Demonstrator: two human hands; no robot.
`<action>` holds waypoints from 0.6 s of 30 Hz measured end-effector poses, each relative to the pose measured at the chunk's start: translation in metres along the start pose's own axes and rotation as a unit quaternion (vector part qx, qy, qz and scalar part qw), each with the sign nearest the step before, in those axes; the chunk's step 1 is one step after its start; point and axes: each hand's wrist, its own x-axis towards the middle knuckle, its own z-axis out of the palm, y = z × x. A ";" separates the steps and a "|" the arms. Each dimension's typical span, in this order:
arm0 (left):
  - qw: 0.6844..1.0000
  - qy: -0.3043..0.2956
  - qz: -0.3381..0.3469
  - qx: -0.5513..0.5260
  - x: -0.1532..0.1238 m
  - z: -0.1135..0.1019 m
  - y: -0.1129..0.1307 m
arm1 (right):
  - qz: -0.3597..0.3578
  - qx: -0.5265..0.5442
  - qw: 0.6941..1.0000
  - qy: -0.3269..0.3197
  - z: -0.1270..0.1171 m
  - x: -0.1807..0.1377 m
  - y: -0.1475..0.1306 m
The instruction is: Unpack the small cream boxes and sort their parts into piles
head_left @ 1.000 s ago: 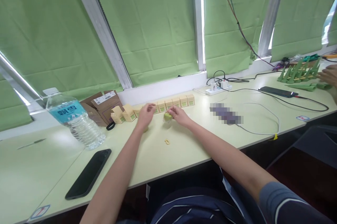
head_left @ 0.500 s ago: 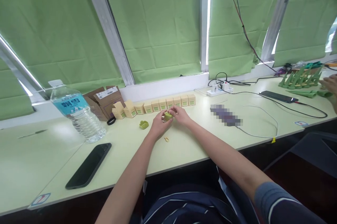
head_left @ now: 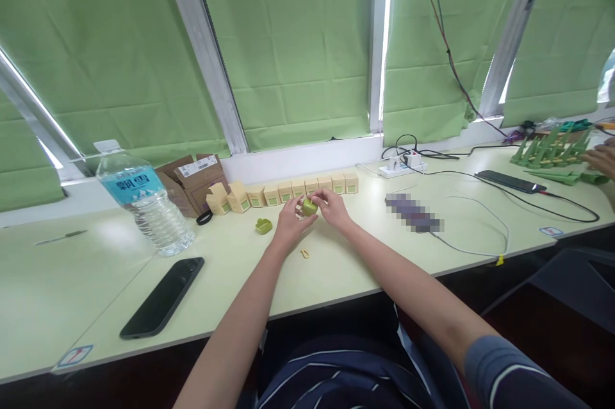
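Between my two hands, just above the table, is a small rounded green piece point(head_left: 310, 207). My left hand point(head_left: 290, 224) is closed around its left side, thumb toward the front. The fingers of my right hand point(head_left: 331, 206) pinch it at the upper right. Left of my left hand, a green cup-like piece point(head_left: 263, 225) with a scalloped rim lies on the table. A small yellow loop point(head_left: 305, 254) lies in front of my hands. Behind them runs a row of small cream boxes point(head_left: 285, 192); the ones at the left end have raised flaps.
To the left are a water bottle point(head_left: 148, 204), a brown carton point(head_left: 192, 184), a black ring point(head_left: 204, 218) and a phone point(head_left: 163, 297). Rightward are a power strip point(head_left: 402, 166), cables, another phone point(head_left: 510, 181), green spiky pieces point(head_left: 552, 149) and another person's hand point(head_left: 600, 158).
The green piece has turned in my fingers and shows more of its surface. My hands stay in nearly the same place; the view has shifted slightly.
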 end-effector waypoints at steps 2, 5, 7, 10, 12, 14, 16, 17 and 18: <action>1.000 0.010 0.013 0.013 0.001 -0.001 0.000 | -0.008 0.007 1.000 0.005 0.000 0.000 0.000; 0.998 0.027 0.034 0.034 0.001 -0.002 0.000 | -0.020 0.013 1.000 0.012 0.001 -0.001 -0.001; 0.997 0.033 0.048 0.044 0.001 -0.001 0.000 | -0.027 0.011 0.999 0.017 0.001 -0.001 -0.002; 0.996 0.037 0.060 0.051 0.000 0.001 0.000 | -0.033 -0.002 0.999 0.029 0.002 -0.002 -0.002; 0.996 0.033 0.062 0.056 -0.001 0.002 -0.001 | -0.035 0.001 0.999 0.038 0.002 -0.001 0.000; 0.996 0.018 0.058 0.064 -0.003 0.002 -0.002 | -0.029 0.024 0.997 0.062 -0.001 0.001 0.003; 0.996 0.006 0.040 0.073 -0.004 -0.001 -0.003 | -0.016 0.055 0.993 0.101 -0.005 0.005 0.007; 0.997 0.007 0.025 0.076 -0.004 -0.003 -0.004 | -0.009 0.067 0.990 0.120 -0.007 0.007 0.010; 0.997 0.015 0.007 0.077 -0.004 -0.006 -0.004 | -0.002 0.075 0.988 0.133 -0.010 0.009 0.012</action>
